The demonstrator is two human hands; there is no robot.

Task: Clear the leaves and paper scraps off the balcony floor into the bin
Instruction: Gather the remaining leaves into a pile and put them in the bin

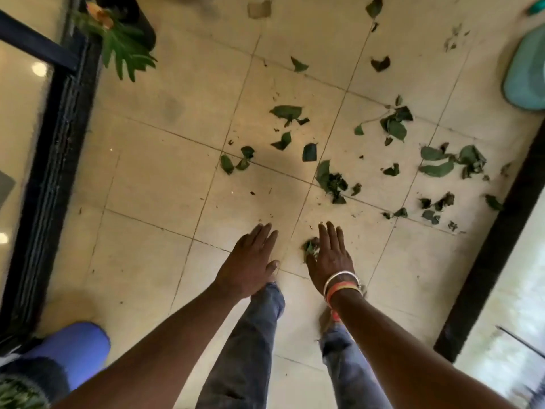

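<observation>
Several green leaves (330,181) lie scattered over the beige floor tiles (159,172), mostly ahead and to the right. A brownish paper scrap (259,8) lies at the far top. My left hand (250,261) hangs above the floor with straight fingers and nothing in it. My right hand (331,258), with bangles at the wrist, has its fingers stretched out. A small clump of leaves (311,249) sticks out at its thumb side, held under the palm; the thumb is hidden. A blue container (73,346) with a dark rim stands at the lower left.
A black door frame (50,178) runs along the left and a black ledge (495,246) along the right. A potted plant (124,45) stands at the top left and a teal plastic object (528,75) at the top right. My legs in jeans (250,349) are below the hands.
</observation>
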